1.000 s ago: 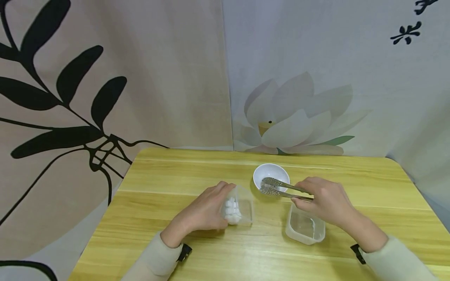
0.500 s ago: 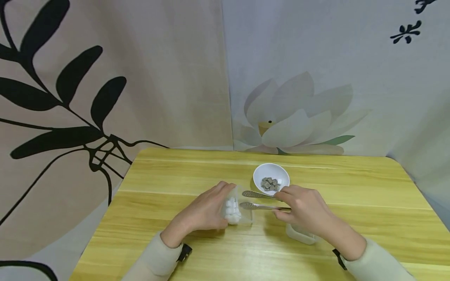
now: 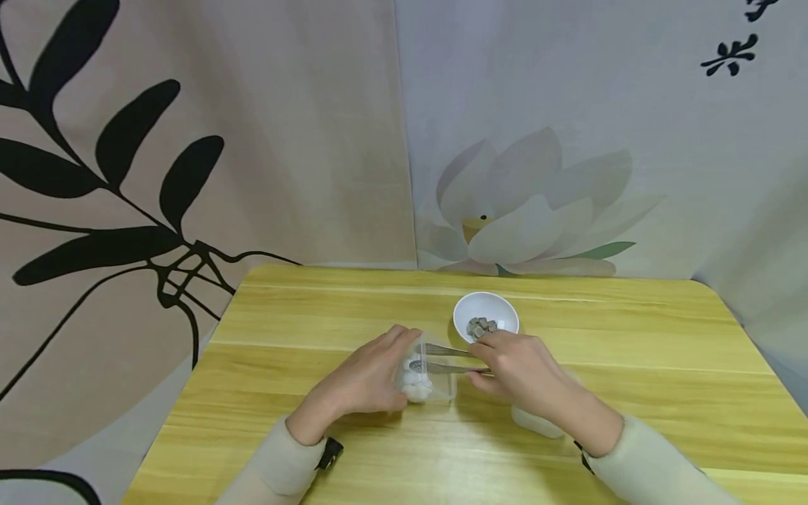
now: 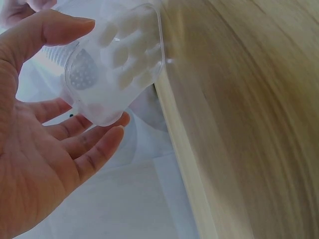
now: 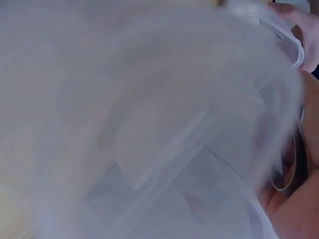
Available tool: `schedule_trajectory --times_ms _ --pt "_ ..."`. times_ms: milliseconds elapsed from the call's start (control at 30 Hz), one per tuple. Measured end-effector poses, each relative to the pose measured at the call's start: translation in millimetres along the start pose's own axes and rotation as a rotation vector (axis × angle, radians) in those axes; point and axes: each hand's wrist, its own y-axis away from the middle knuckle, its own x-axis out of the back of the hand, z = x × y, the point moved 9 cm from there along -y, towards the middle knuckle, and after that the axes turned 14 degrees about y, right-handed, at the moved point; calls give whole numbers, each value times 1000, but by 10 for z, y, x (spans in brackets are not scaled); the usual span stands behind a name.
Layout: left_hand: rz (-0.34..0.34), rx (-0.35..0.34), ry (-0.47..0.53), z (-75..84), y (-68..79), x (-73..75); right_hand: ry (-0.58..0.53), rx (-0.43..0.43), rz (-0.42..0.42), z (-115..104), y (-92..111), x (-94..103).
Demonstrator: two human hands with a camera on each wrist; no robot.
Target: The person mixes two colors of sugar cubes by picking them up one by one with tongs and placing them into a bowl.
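- The left hand (image 3: 376,372) grips the clear container (image 3: 445,387), thumb on one side and fingers on the other, tipping it so its mouth seems to face the right hand. A firm, light hold should do; squeezing could flex the thin wall.
- The white pieces (image 3: 416,391) lie inside that container, toward the end nearest the left palm. Whether its lower edge touches the tabletop (image 3: 303,301) is hard to tell; resting it there would likely steady it.
- The right hand (image 3: 520,368) holds the metal tongs (image 3: 445,368) between thumb and fingers, their arms apart. The tips reach into the container, and the left wrist view shows one dimpled tip through the wall.
- The step looks like picking out one white piece: straddle a single piece, then press just enough to stop it slipping. No piece is clearly pinched yet.
- Draw back straight through the mouth, so that the piece does not catch the rim.
- The white bowl (image 3: 485,304), with grey pieces (image 3: 478,327) inside, stands just beyond the right hand; a low release there would probably limit bouncing.
- Mind the second container (image 3: 536,421), partly hidden under the right forearm.
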Motion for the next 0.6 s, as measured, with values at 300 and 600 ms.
schedule_trajectory --times_ms 300,600 --pt "3 -8 -17 12 -13 4 0 27 -45 -82 -48 -104" --pt "9 -11 -20 21 -15 1 19 63 -85 -167 -42 -203"
